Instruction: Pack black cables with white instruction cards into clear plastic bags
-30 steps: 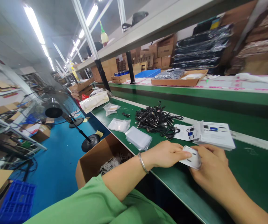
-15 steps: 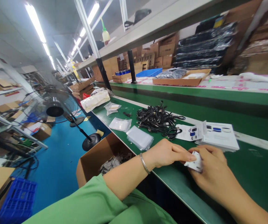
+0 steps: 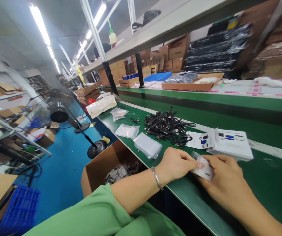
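My right hand [image 3: 226, 178] grips a small clear plastic bag [image 3: 195, 156] with a folded white leaflet [image 3: 206, 170] that seems to lie inside it. From the other side my left hand [image 3: 176, 164], wearing a metal bangle, pinches the bag's left edge. Both hands are over the near edge of the green workbench [image 3: 192, 196]. Just beyond them is a stack of printed leaflets [image 3: 234, 146], with one leaflet [image 3: 198, 140] opened out at its left. Black cables [image 3: 163, 124] lie in a tangled pile farther back. Flat clear bags [image 3: 148, 146] are stacked left of my hands.
Below the bench edge stands an open cardboard box [image 3: 91, 173] holding greyish scraps. More packets [image 3: 127, 131] lie along the bench to the left. A floor fan [image 3: 59, 111] stands in the aisle. A raised shelf behind carries a shallow carton [image 3: 192, 86] and a blue tray [image 3: 158, 77].
My left fingers have shifted slightly left, away from the leaflet's face to the bag's edge. More clear plastic now shows between my hands. The view has moved slightly.
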Demonstrator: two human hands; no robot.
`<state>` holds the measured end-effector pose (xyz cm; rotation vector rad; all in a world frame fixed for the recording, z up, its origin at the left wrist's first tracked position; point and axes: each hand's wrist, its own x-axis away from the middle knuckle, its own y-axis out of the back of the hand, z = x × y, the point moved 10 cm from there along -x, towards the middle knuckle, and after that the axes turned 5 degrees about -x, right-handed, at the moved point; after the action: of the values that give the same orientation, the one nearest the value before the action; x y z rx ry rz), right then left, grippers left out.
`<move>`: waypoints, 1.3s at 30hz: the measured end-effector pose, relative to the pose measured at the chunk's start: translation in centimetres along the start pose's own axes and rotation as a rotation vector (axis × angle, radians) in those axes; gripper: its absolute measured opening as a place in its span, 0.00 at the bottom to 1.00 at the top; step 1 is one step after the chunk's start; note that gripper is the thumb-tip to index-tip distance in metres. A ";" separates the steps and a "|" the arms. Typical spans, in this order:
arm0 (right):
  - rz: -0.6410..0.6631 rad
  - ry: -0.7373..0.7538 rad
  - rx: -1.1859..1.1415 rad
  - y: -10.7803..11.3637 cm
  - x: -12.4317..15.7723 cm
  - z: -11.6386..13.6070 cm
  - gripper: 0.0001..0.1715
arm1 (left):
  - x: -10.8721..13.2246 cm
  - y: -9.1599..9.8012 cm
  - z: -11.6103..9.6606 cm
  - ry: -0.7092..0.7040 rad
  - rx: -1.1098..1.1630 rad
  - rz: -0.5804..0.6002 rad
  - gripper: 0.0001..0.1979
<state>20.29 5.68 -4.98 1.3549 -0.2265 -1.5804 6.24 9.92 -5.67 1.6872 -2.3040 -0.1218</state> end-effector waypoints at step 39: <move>0.094 -0.334 -0.436 1.0 -1.5 0.8 0.01 | -5.4 1.1 -5.4 -0.185 -1.112 -0.086 0.12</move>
<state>20.03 5.99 -3.07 0.7346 -0.1334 -1.6520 8.17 15.86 -1.16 1.1568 -1.6536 -1.3258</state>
